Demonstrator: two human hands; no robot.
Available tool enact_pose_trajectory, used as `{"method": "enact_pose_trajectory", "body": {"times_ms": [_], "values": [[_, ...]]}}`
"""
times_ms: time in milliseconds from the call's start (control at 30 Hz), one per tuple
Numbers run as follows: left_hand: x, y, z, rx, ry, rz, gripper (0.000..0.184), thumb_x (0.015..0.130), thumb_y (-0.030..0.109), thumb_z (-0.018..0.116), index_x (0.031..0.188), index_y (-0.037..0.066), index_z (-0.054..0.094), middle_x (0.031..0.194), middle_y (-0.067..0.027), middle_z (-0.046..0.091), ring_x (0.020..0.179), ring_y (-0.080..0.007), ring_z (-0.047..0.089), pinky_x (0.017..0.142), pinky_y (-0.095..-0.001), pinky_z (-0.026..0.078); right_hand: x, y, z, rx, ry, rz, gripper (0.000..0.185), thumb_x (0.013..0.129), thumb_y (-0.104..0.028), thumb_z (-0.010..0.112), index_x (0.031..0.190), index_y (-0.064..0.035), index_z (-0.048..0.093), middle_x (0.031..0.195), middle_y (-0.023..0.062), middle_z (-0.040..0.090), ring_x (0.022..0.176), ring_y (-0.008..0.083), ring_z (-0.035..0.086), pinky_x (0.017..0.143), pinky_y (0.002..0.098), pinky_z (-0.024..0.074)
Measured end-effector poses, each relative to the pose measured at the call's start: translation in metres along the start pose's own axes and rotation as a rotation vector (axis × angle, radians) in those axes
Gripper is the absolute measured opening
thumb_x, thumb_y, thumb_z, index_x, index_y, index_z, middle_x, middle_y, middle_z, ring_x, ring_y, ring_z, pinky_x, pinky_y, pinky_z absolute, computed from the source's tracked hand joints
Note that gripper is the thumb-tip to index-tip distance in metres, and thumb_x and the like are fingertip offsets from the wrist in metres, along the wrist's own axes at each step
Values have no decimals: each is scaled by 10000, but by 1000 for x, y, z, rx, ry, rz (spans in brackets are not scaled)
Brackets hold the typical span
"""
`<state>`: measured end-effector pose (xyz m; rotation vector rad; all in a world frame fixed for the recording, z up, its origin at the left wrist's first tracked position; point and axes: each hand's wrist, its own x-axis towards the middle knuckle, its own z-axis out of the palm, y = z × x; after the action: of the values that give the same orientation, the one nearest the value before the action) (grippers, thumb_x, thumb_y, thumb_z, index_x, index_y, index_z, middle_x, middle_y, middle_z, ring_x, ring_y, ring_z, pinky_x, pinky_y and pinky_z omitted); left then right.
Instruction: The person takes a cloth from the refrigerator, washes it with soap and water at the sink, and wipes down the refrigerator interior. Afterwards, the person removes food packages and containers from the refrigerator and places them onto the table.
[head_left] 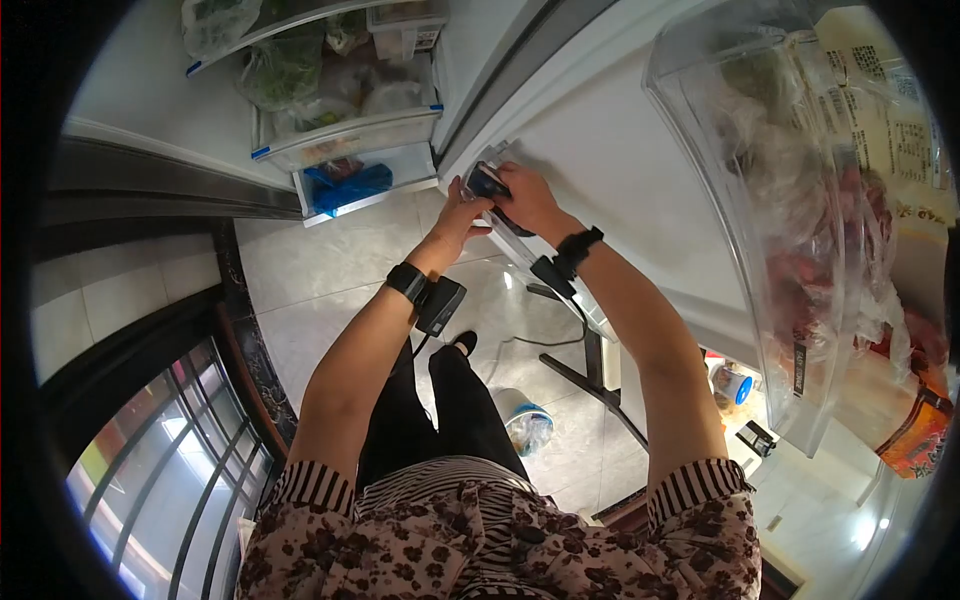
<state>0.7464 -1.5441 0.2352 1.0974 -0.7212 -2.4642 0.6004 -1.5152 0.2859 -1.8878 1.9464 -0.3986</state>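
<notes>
My right hand (530, 198) is closed around a small dark, glossy object (487, 182) at a clear shelf on the inside of the open fridge door (620, 170). What kind of object it is, I cannot make out. My left hand (458, 222) meets it from the other side, its fingers and thumb bent around the object's near end. Clear plastic of the low door shelf (512, 222) shows just below my hands. Both wrists wear black straps, and a small black box (440, 306) hangs at the left one.
Fridge drawers (350, 130) with bagged greens stand pulled out at the upper left, the lowest holding a blue bag (350, 186). A clear door bin (690, 90) with packaged food juts out at right. A small bin (528, 425), a cable and black metal legs (590, 385) occupy the floor.
</notes>
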Motion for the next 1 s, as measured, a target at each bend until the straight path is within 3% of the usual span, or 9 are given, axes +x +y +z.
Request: {"method": "enact_pose_trajectory", "body": {"times_ms": [133,233,300,533,600,800,867,933,1000], "values": [[-5,10,0,-64,-107,-4,824,770,115,581,1402,137,53,1032,-77,467,886,-188,487,748,-391,512,11,1,8,-105,-63,30,196,679,-164,625,822,-30,611,909,156,570,816,347,570,715,429,468],[-4,8,-5,-68,-114,-2,806,768,111,578,1394,101,70,992,-84,484,857,-184,496,748,-392,513,5,6,3,-12,-77,-85,197,689,-132,610,864,-42,606,944,144,549,830,346,569,712,424,473],[-2,8,-5,-62,-112,-13,800,766,108,576,1390,80,76,969,-84,492,840,-181,501,749,-393,513,-15,-4,-9,-248,-167,35,233,693,-91,593,923,-50,590,948,142,528,839,341,570,710,418,481],[-3,8,-1,36,-26,-10,885,740,98,577,1403,48,-8,923,-71,492,838,-168,500,730,-347,513,-91,22,-25,-324,-219,130,278,695,-80,596,966,-25,565,937,138,534,839,327,572,726,411,490],[-3,8,1,45,-32,-1,909,735,101,581,1405,49,-30,918,-68,490,842,-166,497,722,-334,514,-89,15,-33,-339,-308,291,278,704,-78,594,975,-25,561,929,137,540,858,323,570,735,402,488],[1,-22,1,-164,50,31,694,755,247,661,1323,172,269,951,-27,483,838,-157,481,758,-377,433,-18,-10,-19,-243,89,156,219,706,-75,597,917,-14,596,978,146,553,852,326,581,722,401,492],[-6,-31,4,-291,-16,-62,522,763,334,677,1174,212,380,1049,-11,477,859,-170,486,772,-383,394,-3,-5,-9,-319,18,151,210,686,-82,615,882,-8,597,942,144,545,842,318,577,722,400,487],[-12,-34,8,-237,-100,-41,536,764,336,682,1167,187,363,1144,-27,458,931,-212,510,773,-393,409,-2,-4,-7,-401,-58,152,204,666,-90,632,847,-2,598,905,142,537,832,311,574,722,398,481],[-15,-35,17,-285,-214,-41,968,704,305,733,1353,80,51,1159,-71,467,1030,-173,463,806,-384,383,-8,-3,-12,-476,-194,209,133,700,-57,579,819,-6,611,983,146,564,817,332,597,703,401,499]]}}
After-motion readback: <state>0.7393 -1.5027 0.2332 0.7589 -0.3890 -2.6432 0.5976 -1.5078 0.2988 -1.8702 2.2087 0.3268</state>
